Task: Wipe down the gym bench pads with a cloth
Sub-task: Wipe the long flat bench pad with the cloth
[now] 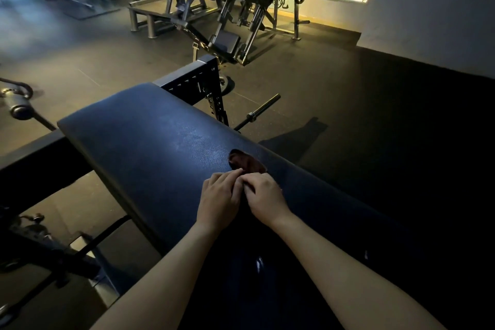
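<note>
A long dark blue bench pad (150, 142) runs from the upper left down toward me. A small dark brown cloth (247, 163) lies on the pad near its right edge. My left hand (219, 201) and my right hand (263, 199) sit side by side just below the cloth, fingertips meeting at its near edge. Both hands have curled fingers that pinch the cloth's near edge; that part of the cloth is mostly hidden under them.
The pad's black steel frame (198, 80) stands at its far end, with a bar sleeve (263, 108) jutting right. A plate-loaded machine (235, 8) stands beyond. Dark rubber floor (375, 115) lies to the right, more frame parts (40, 158) to the left.
</note>
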Demonstrator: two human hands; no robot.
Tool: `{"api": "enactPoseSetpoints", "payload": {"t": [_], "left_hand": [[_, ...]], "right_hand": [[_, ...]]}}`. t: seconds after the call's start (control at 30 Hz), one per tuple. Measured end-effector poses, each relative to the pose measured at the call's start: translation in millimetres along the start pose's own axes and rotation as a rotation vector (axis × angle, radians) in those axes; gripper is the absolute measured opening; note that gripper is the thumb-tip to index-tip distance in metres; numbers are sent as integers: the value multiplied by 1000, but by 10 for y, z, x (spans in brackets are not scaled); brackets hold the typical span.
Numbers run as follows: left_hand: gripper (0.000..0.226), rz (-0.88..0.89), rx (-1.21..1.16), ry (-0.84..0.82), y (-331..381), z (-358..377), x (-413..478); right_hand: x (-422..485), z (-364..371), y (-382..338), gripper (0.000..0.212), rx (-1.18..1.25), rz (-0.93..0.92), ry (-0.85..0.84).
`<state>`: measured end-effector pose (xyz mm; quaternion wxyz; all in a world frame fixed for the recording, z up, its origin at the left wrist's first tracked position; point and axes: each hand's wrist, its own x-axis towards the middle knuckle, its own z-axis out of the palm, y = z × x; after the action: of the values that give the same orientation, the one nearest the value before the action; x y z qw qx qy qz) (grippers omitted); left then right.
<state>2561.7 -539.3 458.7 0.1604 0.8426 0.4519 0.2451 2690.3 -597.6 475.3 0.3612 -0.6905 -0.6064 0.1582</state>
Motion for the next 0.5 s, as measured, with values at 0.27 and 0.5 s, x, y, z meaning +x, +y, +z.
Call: {"api": "enactPoseSetpoints", "payload": {"t": [0.27, 0.5], "left_hand": [[42, -75, 4, -8, 12, -124, -454], [64, -133, -34, 81, 26, -138, -700]], "right_hand": [[44, -461, 275, 42, -232, 264, 9], [-396, 87, -176, 30, -77, -50, -38]]}}
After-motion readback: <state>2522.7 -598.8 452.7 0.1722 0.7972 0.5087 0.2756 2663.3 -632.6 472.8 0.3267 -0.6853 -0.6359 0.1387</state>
